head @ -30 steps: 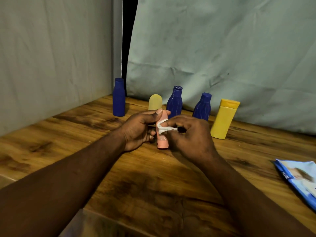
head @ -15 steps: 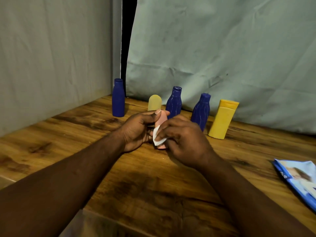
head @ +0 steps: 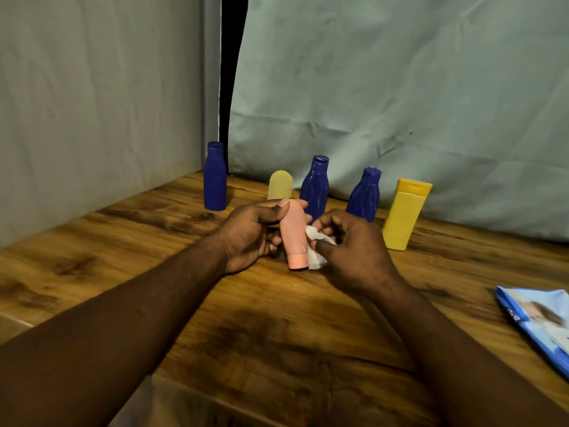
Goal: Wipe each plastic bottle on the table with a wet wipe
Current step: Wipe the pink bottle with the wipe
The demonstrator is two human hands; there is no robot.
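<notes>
Head view.

Hidden or cut off: losing the lower half of the pale bottle [head: 280,184] behind the left hand [head: 249,237]; covering the base of the middle blue bottle [head: 314,183] with the pink bottle [head: 294,235]; masking the foot of the right blue bottle [head: 365,195] with the right hand [head: 354,254]; cropping the pack [head: 535,322] at the right edge. Not showing whether the pink cap is touching the table [head: 277,334].

Pink bottle: sitting between both hands, in front of the row, near mid-table. Long axis running close to upright, leaning slightly; cap pointing down, rounded end up.

Left hand: gripping the upper body, thumb lying across the front, fingers curling behind.

Right hand: pinching the wipe [head: 314,254], pressing it against the lower right side of the pink bottle.

Standing upright at the back: left blue bottle [head: 214,177], apart at the far left; yellow bottle [head: 403,214], cap up, just right of the right blue bottle.
</notes>
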